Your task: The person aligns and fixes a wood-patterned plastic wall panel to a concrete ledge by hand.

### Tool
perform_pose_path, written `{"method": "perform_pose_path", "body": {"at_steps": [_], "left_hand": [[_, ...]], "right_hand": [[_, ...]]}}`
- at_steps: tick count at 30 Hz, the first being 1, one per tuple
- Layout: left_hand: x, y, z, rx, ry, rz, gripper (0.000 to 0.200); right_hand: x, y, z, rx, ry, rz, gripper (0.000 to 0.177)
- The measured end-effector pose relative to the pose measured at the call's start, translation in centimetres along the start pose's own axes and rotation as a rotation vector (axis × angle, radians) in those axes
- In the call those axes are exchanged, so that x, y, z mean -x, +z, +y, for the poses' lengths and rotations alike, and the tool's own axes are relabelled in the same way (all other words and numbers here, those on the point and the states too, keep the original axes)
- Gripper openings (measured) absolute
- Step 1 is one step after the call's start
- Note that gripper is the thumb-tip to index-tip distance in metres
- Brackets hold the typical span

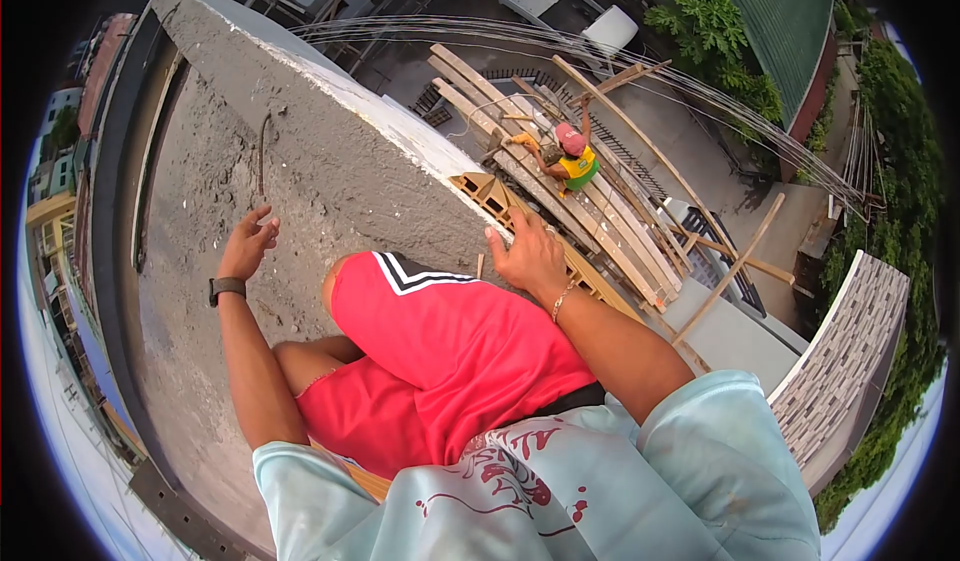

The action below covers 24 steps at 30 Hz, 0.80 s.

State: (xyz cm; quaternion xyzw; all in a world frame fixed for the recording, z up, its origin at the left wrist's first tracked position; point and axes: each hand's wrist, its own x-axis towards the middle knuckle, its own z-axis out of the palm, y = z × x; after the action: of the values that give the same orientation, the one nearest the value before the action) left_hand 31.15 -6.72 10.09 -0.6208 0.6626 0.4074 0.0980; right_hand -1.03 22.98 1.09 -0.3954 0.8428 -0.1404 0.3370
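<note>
My right hand [532, 258] is curled over the edge of a yellowish-brown hollow panel [600, 283]. Its thumb is on the near side by the wall's edge, and its fingers lie across the panel. The open cells at the panel's end show just beyond my fingertips. Part of the panel is hidden under my hand and arm. On the other side, my left hand [248, 244] hovers over the rough grey cement surface [215, 191], fingers loosely apart and holding nothing. A thin bent rod [263, 151] sticks out of the cement just past those fingertips.
The wall's whitish edge [400, 126] drops away steeply. Below, a person in a pink cap [572, 141] is on scaffold planks [610, 226]. Overhead wires [700, 96] cross beyond. A dark channel [125, 211] borders the cement at left.
</note>
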Motion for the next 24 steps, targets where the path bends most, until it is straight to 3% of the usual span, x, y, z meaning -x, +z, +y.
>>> {"method": "perform_pose_path", "body": {"at_steps": [24], "left_hand": [[0.2,0.2,0.8,-0.019,0.015,0.008,0.055]], "right_hand": [[0.1,-0.4,-0.3,-0.002,0.008,-0.001,0.057]]}}
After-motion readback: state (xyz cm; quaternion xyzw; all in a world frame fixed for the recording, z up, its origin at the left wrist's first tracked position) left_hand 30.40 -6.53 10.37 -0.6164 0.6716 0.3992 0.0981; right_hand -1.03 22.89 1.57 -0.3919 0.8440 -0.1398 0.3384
